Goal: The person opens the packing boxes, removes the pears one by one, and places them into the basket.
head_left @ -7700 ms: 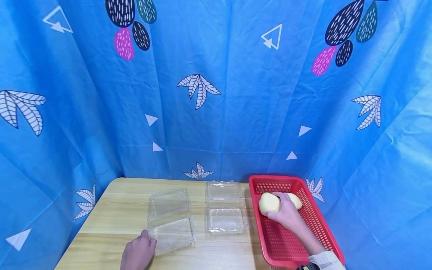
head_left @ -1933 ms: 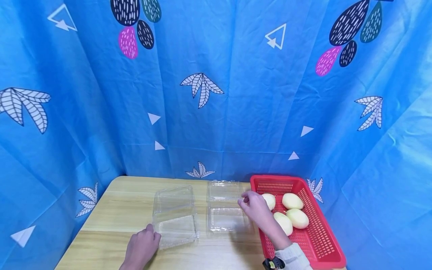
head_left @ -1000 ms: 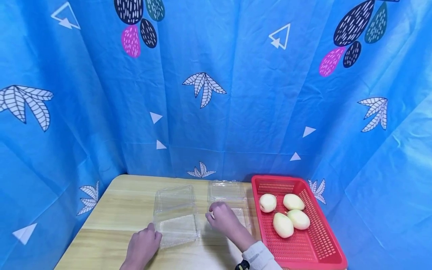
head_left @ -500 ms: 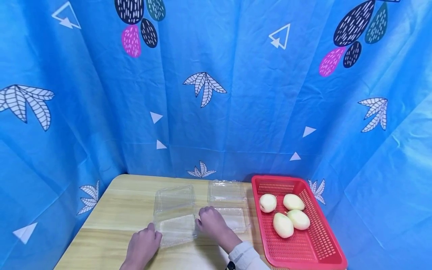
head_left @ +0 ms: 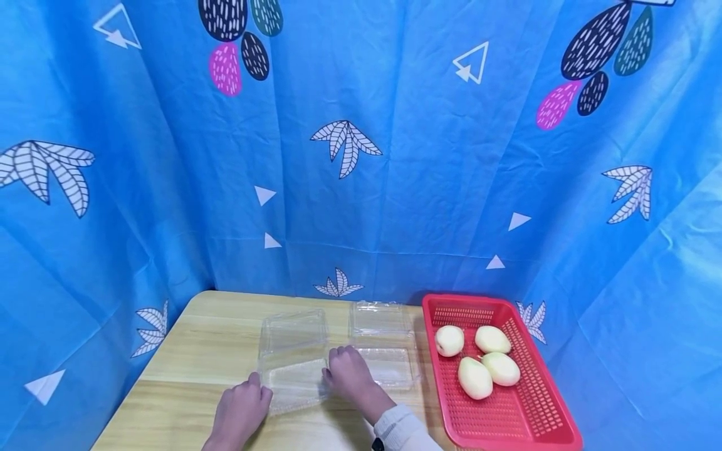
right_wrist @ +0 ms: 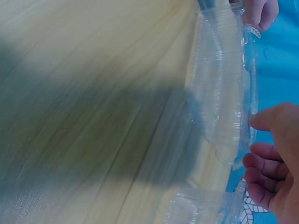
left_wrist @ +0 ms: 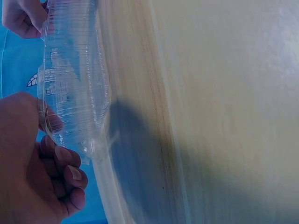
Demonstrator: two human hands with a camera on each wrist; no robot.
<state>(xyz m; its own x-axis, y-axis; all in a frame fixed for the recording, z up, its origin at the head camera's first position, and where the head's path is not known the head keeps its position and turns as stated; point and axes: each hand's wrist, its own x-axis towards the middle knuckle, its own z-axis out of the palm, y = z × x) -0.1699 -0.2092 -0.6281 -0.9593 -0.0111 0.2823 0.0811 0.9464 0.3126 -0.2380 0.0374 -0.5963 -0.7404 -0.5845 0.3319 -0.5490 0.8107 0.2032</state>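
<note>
A clear plastic clamshell container (head_left: 296, 383) lies open on the table, its lid (head_left: 294, 330) folded back on the far side. My left hand (head_left: 241, 404) pinches the near half's left rim between thumb and fingers, as the left wrist view shows. On the opposite side my right hand (head_left: 350, 373) pinches the right rim, thumb on top and the other fingers curled below. In the right wrist view the container wall (right_wrist: 217, 79) stretches between both hands. A second opened clamshell (head_left: 386, 366) sits just right of the first, partly behind my right hand.
At the right a red plastic basket (head_left: 541, 401) holds several pale yellow pears (head_left: 476, 378). The wooden table (head_left: 186, 357) reaches back to a blue patterned curtain (head_left: 350, 207), which also hangs along both sides.
My right hand, earlier gripping a pear in the basket, has left the pears there and moved left over the second clamshell to the first one's right rim. My left hand stays on the left rim.
</note>
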